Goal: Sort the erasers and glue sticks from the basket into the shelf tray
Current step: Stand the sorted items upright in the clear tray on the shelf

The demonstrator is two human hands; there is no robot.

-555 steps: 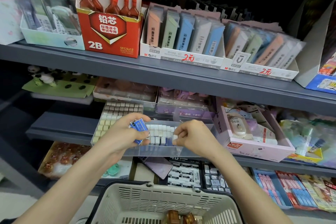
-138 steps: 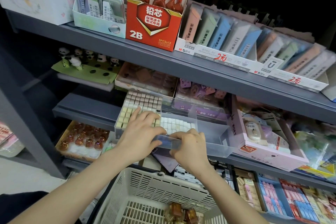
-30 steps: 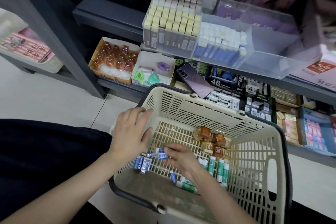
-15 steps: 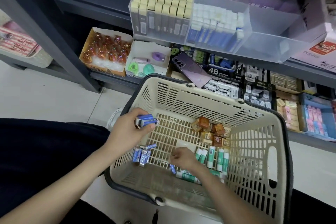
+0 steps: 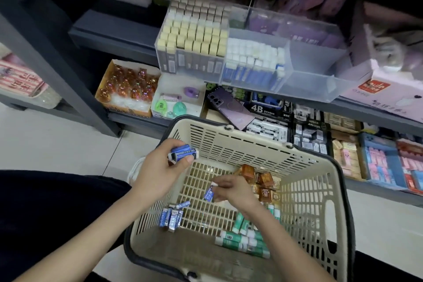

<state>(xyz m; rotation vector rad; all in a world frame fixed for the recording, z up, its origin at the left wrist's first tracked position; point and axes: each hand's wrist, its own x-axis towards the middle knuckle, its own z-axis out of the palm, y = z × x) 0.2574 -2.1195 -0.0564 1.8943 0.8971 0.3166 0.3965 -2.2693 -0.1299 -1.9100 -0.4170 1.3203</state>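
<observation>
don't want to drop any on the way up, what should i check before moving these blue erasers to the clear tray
1. Grip of left hand on the stack of blue erasers: ok, fingers curled round it.
2. Pinch of right hand on the single blue eraser: ok, held near its white end.
3. Loose blue erasers gathered from the basket: not ok, a cluster lies on its floor.
4. Room in the blue eraser compartment of the clear tray: cannot tell.
5. Space for the glue sticks: ok, the right compartment shows nothing inside.
</observation>
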